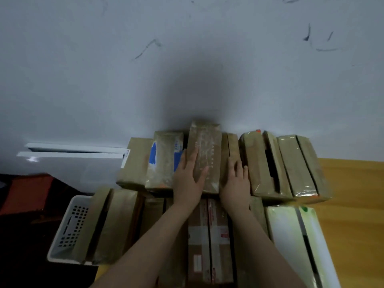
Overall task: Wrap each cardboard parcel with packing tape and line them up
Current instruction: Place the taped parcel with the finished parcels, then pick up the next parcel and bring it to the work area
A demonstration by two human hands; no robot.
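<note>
Two rows of cardboard parcels (297, 165) fill the lower centre of the frame on the wooden table (353, 194). The tall taped parcel (204, 150) stands mid-frame in the back row. Our left hand (188, 179) lies flat against its left edge and our right hand (236, 181) on the neighbouring parcel (230, 146), fingers straight, gripping nothing. We judge it stiff, light and tape-slick, best clamped by its long sides.

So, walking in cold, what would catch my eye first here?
Two bare hands at the centre: the left hand lies flat on a tall tape-wrapped brown cardboard parcel, the right hand rests on the narrow brown parcel beside it. They belong to a row of parcels along the pale grey wall; a white perforated plastic basket sits lower left.
</note>
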